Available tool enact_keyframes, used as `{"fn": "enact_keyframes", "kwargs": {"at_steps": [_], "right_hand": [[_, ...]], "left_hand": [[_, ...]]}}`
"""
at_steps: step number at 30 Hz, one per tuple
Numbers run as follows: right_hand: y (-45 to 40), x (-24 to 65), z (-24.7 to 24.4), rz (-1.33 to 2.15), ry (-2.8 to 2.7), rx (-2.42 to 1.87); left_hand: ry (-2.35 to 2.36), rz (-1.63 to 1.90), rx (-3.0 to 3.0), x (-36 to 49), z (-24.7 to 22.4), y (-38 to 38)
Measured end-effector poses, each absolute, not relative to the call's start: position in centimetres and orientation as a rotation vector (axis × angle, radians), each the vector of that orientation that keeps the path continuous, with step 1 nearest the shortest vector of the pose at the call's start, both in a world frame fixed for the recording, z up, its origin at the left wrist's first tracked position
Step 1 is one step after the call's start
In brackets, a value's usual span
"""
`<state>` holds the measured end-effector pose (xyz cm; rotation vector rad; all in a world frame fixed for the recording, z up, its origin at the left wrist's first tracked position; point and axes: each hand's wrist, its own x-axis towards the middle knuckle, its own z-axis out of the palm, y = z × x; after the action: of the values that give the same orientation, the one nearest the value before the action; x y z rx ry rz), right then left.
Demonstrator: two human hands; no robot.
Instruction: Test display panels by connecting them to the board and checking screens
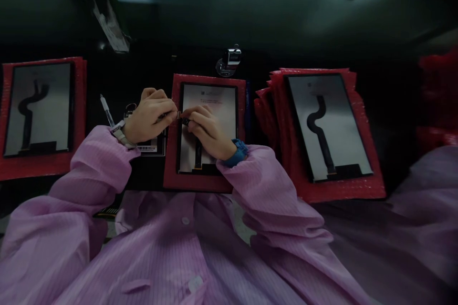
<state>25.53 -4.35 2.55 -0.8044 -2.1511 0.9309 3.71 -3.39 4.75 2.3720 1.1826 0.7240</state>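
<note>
In front of me a display panel [229,93] lies on a red bubble-wrap pouch [200,182]. A black flex cable [198,152] rises from the panel's lower edge toward my hands. My right hand [211,132] is over the panel, thumb and fingers pinched on the cable's upper end. My left hand [149,114] meets it from the left at the panel's left edge. Its thumb and fingertips are closed around something too small to make out, close to the cable's end.
Right of me, a similar panel [334,124] rests on a stack of red pouches [279,109]; another panel [53,105] lies on red pouches at left. A metal tally counter [233,57] stands behind. Near my left wrist are a pen [106,108] and a labelled dark item [153,148].
</note>
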Motion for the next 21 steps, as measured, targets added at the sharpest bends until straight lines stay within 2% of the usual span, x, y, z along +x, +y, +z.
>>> {"fn": "enact_keyframes", "kwargs": {"at_steps": [8,21], "right_hand": [[-4.35,25.39,2.09,0.751,-2.196,-0.857],[-4.53,25.44,2.51,0.786,-2.227,-0.821]], "left_hand": [[1.112,0.682,2.382,3.86,4.29,-3.49],[1.120,0.601,2.465,3.90,4.28,-3.54]]}}
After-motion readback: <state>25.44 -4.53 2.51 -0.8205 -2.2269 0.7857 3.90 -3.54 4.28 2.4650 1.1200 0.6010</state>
